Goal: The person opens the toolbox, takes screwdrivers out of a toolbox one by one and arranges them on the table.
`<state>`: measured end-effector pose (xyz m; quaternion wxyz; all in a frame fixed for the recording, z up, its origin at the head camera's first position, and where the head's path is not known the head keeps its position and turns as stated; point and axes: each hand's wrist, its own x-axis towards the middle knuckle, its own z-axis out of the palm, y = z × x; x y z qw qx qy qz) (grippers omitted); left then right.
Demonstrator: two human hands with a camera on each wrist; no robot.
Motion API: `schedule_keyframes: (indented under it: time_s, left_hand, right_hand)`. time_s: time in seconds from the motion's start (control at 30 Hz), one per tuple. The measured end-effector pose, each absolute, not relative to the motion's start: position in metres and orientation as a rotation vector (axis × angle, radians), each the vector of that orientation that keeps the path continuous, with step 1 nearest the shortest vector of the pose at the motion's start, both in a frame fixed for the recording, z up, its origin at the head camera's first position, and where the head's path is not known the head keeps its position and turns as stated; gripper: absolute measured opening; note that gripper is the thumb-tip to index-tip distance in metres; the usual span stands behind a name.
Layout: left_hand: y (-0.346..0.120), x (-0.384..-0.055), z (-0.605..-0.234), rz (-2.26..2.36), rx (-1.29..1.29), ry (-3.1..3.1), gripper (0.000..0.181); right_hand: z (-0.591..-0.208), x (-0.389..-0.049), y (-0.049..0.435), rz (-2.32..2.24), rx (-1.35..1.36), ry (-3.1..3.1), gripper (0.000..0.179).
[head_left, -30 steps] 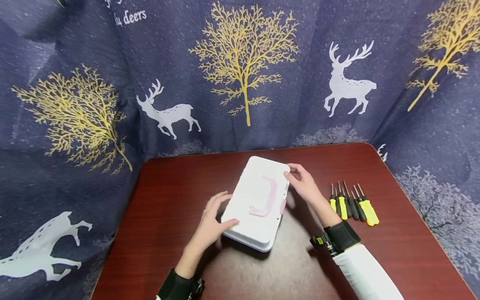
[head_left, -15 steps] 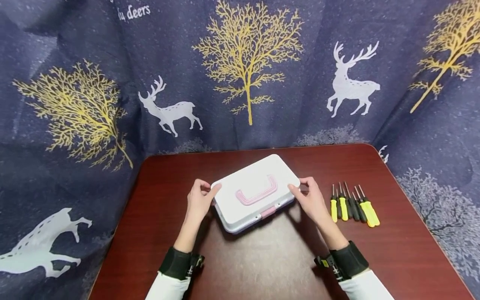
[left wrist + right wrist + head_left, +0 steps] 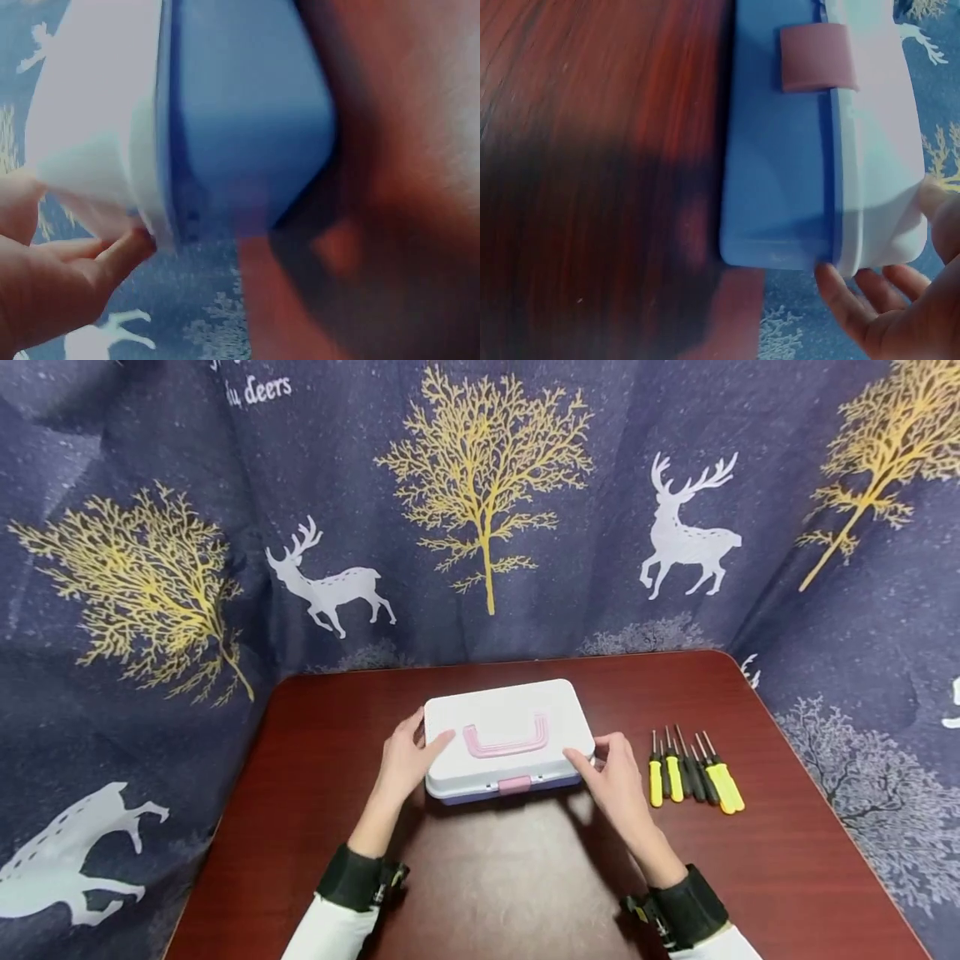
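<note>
A plastic toolbox (image 3: 517,727) with a white lid and blue base lies on the table, its long side roughly facing me. Its pink handle (image 3: 506,747) lies flat on the lid, and a pink latch (image 3: 817,58) closes the front. My left hand (image 3: 401,760) grips the left end, thumb over the lid's edge and fingers down the side. At the opposite end my right hand (image 3: 618,785) holds on likewise, thumb on the lid; its fingers (image 3: 847,300) touch the lid's rim in the right wrist view. The left wrist view is blurred.
To the right of the toolbox, several screwdrivers (image 3: 693,777) with yellow or black handles lie in a row on the brown table (image 3: 495,877). A dark blue curtain (image 3: 525,627) printed with deer and trees hangs behind the table.
The toolbox has turned clockwise from a steep slant until its latch side faces me. Both hands have turned with it, the left shifting to its left end and the right coming nearer.
</note>
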<state>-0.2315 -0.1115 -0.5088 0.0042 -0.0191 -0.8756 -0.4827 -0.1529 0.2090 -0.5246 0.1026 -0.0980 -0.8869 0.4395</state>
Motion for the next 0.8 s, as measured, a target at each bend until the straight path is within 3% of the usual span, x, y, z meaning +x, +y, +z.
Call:
schedule_keyframes:
  time_s: [0.07,0.3,0.8]
  left_hand:
    - [-0.111,-0.216,-0.512,-1.539,-0.05,-2.764,0.083]
    - [-0.116,-0.181,-0.519,-1.636,0.004,-2.7,0.066]
    - [-0.115,-0.232,-0.515,-1.855,0.015,-2.577,0.056]
  right_hand:
    - [-0.525,-0.148,0.207,1.277,-0.309,-2.64,0.06]
    - [-0.527,-0.144,0.207,1.218,-0.278,-2.69,0.061]
    - [-0.522,-0.182,0.207,1.311,-0.266,-2.65,0.059]
